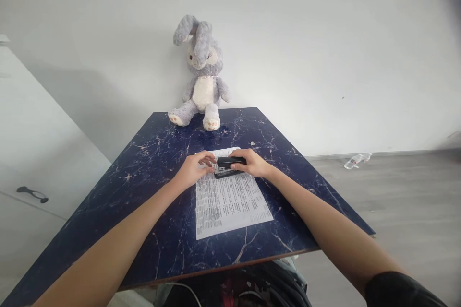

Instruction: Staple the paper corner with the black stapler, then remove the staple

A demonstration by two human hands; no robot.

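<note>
A printed sheet of paper (230, 201) lies on the dark blue marbled table (151, 192). A black stapler (230, 164) sits on the paper's far end. My right hand (254, 163) is curled over the stapler's right side, gripping it. My left hand (196, 167) rests on the paper's far left corner, fingers bent and touching the stapler's left end.
A grey and white plush rabbit (201, 76) sits at the table's far edge against the white wall. A white cabinet with a black handle (32, 194) stands to the left. A clear plastic bottle (356, 159) lies on the grey floor to the right.
</note>
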